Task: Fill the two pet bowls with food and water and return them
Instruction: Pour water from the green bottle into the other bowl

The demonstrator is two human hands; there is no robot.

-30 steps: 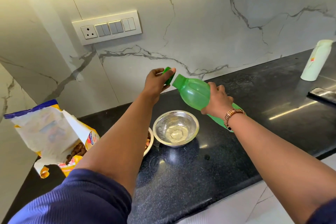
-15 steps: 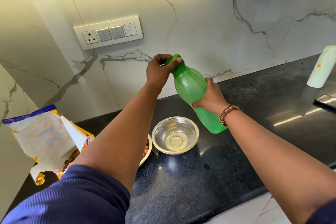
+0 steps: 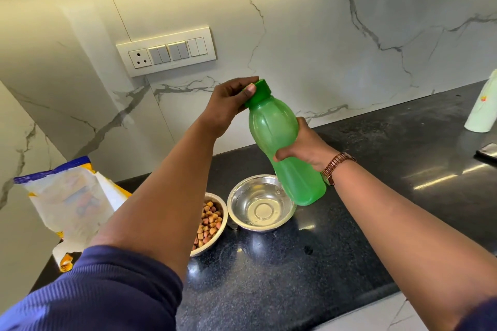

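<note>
The left hand's (image 3: 228, 105) fingers (image 3: 251, 91) were pinched round the green cap (image 3: 260, 90), which sat on the neck of the bottle (image 3: 285, 148). The right hand (image 3: 306, 146) was wrapped round the bottle's middle, fingers curled shut on it, holding it tilted with its base just off the desk (image 3: 349, 236).

Just below the right fingers stood the water bowl (image 3: 261, 203), holding clear water, the bottle's base overlapping its far rim. Touching or nearly touching it, under the left forearm, was the food bowl (image 3: 211, 223), filled with kibble. Further left of the left hand leaned the open kibble bag (image 3: 70, 196).

Both bowls looked filled; carrying them back remained. If the cap went on crooked, the tilted bottle could leak onto the desk. The bottle's base, lowered carelessly, could clip the water bowl's rim and slop water into the kibble beside it.
</note>
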